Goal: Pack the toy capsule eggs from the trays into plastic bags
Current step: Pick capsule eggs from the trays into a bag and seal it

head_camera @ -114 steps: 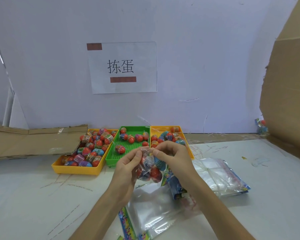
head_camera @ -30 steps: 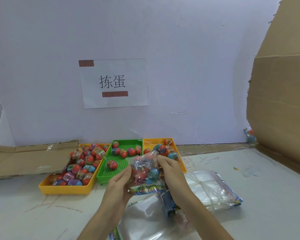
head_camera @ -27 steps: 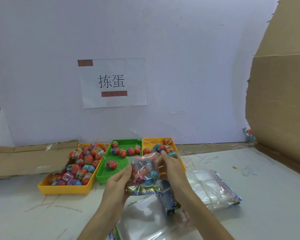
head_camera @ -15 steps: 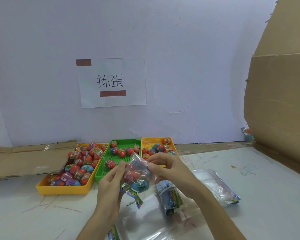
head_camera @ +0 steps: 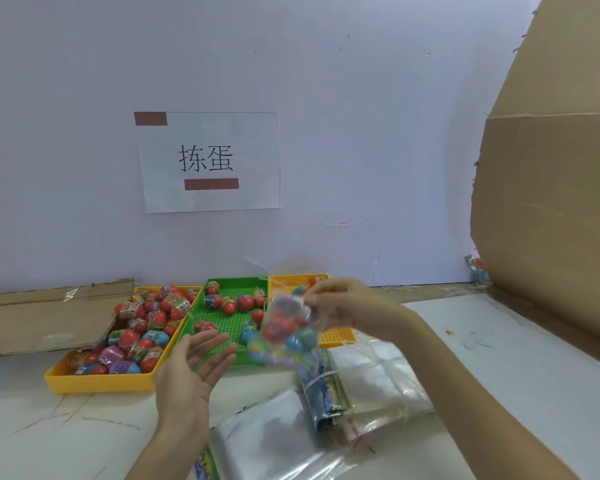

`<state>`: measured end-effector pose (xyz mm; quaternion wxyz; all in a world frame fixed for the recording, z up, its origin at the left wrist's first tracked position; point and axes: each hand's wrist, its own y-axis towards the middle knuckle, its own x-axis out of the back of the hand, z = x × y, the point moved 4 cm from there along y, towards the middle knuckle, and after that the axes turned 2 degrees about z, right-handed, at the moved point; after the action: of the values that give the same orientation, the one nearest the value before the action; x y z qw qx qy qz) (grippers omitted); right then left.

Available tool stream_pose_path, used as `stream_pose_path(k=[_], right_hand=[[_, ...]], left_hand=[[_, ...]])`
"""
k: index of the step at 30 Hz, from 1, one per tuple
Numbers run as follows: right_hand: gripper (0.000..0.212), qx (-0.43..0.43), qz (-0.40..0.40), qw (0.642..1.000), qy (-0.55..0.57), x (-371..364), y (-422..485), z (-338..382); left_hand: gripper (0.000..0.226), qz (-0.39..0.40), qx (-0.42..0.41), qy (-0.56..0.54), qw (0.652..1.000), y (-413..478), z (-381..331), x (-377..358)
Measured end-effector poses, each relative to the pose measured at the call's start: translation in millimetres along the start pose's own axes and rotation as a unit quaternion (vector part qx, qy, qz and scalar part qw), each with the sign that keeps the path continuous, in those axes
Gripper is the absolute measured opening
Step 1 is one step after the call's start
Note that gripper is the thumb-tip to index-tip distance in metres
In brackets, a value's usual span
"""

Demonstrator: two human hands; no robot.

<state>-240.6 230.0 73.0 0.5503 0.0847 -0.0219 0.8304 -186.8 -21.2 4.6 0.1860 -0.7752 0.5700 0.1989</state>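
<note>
Filled clear plastic bag (head_camera: 286,332), holding red and blue toy capsule eggs, hangs in the air above the near edge of the green perforated plastic tray (head_camera: 222,327). The right hand (head_camera: 347,308) pinches its top edge with curled fingers, so the bag's long axis runs down and slightly left from that grip. The left hand (head_camera: 194,365) lies near-left of the bag and lower, palm up with fingers straight and spread, holding nothing and apart from the bag. The bag thus sits between the two hands, carried by the right alone. Loose eggs crowd the yellow plastic tray (head_camera: 97,381) at left; a few remain in the green one. A stack of empty clear bags (head_camera: 378,379) lies near right on the white table (head_camera: 516,375). Judged step: this bag is packed and ready to be set aside, most readily by the right hand.
</note>
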Motion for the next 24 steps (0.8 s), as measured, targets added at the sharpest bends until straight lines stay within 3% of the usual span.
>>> stream_pose_path(k=[2,4,5,6,8,13,19,24], right_hand=[[0.010,0.052,-0.163,0.983,0.069,51.7,14.1,8.0],[0.021,0.108,-0.316,0.905,0.263,108.3,15.5,15.3],[0.036,0.102,-0.347,0.871,0.334,128.6,15.2,12.9],[0.053,0.060,-0.362,0.868,0.336,143.5,14.9,7.7],[0.063,-0.020,-0.349,0.906,0.239,150.5,12.2,-3.3],[0.020,-0.017,-0.238,0.971,-0.012,97.3,3.7,-11.7],[0.016,-0.002,-0.171,0.973,-0.158,26.9,11.1,-4.1],[0.008,-0.018,-0.104,0.944,-0.313,-4.3,26.1,-7.5]], left_hand=[[0.037,0.001,0.001,0.001,1.000,-1.0,0.2,-0.2],[0.037,0.001,0.004,0.002,1.000,-1.8,-0.1,-1.3],[0.037,-0.003,0.006,0.002,1.000,-1.9,0.3,-0.9],[0.037,-0.004,0.009,0.003,1.000,-1.8,0.8,-1.2],[0.038,0.000,0.018,0.004,1.000,-0.9,1.0,-1.7],[0.039,0.008,0.017,0.013,1.000,-3.1,0.6,-4.5],[0.040,0.033,0.023,0.034,0.999,-6.4,1.9,-6.3],[0.043,0.068,0.011,0.088,0.994,-3.2,7.5,-8.0]])
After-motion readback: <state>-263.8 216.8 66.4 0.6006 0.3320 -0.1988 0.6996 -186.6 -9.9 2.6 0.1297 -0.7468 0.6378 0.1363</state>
